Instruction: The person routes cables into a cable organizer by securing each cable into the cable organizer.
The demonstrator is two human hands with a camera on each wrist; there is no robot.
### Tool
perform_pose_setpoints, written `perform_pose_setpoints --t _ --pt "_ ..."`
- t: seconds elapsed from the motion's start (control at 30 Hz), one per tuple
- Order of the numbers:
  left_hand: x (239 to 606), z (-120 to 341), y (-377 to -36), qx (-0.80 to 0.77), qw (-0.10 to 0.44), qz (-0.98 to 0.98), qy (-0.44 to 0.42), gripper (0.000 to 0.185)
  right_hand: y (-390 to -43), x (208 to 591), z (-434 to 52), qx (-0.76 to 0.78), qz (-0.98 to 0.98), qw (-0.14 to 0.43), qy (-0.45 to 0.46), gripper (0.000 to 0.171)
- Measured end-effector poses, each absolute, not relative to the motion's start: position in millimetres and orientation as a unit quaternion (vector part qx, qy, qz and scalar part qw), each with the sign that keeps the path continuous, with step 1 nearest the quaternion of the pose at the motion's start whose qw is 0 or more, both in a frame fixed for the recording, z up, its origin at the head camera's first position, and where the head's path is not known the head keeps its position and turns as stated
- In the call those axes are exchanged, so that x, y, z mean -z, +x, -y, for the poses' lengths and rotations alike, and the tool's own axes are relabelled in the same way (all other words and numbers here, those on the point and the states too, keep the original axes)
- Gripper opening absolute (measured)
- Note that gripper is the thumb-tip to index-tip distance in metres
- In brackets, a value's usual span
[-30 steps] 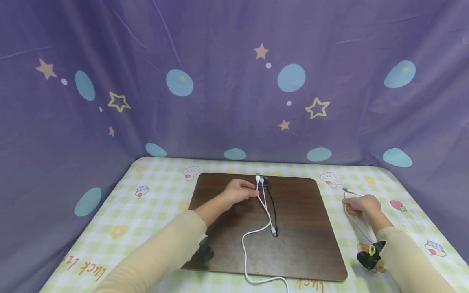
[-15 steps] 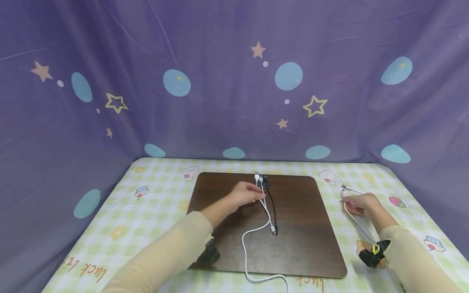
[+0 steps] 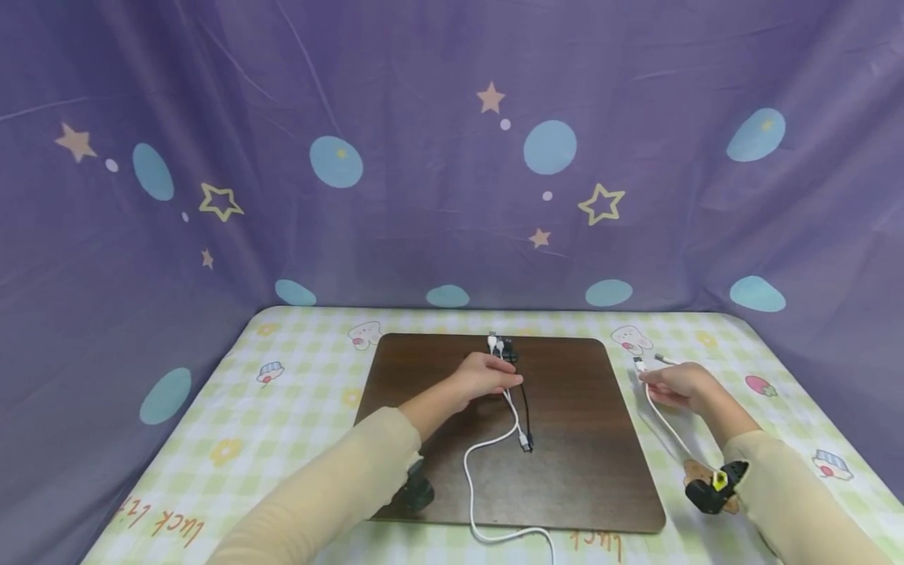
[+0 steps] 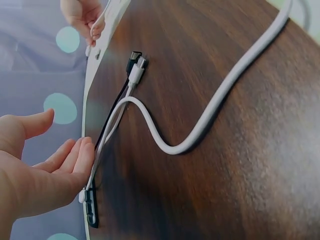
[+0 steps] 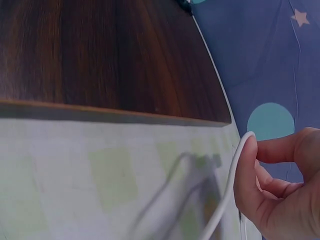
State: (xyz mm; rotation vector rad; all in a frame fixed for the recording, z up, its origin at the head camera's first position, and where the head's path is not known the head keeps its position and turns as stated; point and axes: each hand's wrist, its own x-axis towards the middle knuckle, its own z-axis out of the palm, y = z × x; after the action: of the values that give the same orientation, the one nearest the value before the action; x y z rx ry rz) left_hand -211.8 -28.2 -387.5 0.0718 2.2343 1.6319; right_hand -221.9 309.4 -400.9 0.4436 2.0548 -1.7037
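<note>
My right hand [image 3: 679, 383] pinches a white USB cable [image 5: 227, 190] between thumb and fingers, just behind its plug [image 3: 639, 364]. Another end of white cable [image 3: 665, 359] pokes out behind that hand. My left hand [image 3: 486, 375] hovers over the far part of the dark wooden board [image 3: 565, 479]; in the left wrist view its thumb stands apart from the fingers, with nothing between them. Its fingertips are right beside white cables [image 4: 112, 120] and a thin black cable [image 3: 526, 412]. These run from a small black cable holder [image 4: 92, 212] at the board's far edge.
One long white cable [image 3: 469, 471] curves over the board's near edge. A light checked tablecloth [image 3: 297, 439] covers the table around the board. Behind it hangs a purple curtain [image 3: 424, 220]. A camera [image 3: 713, 490] is strapped at my right wrist.
My right hand has moved left toward the board, bringing the plug with it. My left hand has shifted slightly right over the cables, and its fingers have come away from the white one.
</note>
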Motion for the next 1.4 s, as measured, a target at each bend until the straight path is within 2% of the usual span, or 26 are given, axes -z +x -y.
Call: perform_pose_setpoints --t 0.33,0.53,0.7,0.9,1.13,1.4 --pt "387 21 -211 -0.591 0.205 -0.779 0.027 0.034 -222 398 -294 0.647 -0.715 0.226 0.137 0.023" --pt "390 17 -212 -0.597 0.212 -0.773 0.025 0.034 -222 396 -284 0.646 -0.716 0.230 0.134 0.006" --pt "392 12 -213 -0.601 0.219 -0.768 0.017 0.034 -221 395 -276 0.645 -0.720 0.232 0.111 0.015" --pt "394 9 -214 -0.612 0.220 -0.760 0.014 0.033 -220 395 -269 0.674 -0.692 0.248 0.079 0.009" --pt "398 2 -213 -0.633 0.224 -0.741 0.013 0.033 -218 390 -259 0.734 -0.622 0.269 0.048 0.021" --pt "403 -14 -210 -0.654 0.237 -0.718 0.030 0.031 -214 378 -239 0.754 -0.592 0.283 0.024 0.026"
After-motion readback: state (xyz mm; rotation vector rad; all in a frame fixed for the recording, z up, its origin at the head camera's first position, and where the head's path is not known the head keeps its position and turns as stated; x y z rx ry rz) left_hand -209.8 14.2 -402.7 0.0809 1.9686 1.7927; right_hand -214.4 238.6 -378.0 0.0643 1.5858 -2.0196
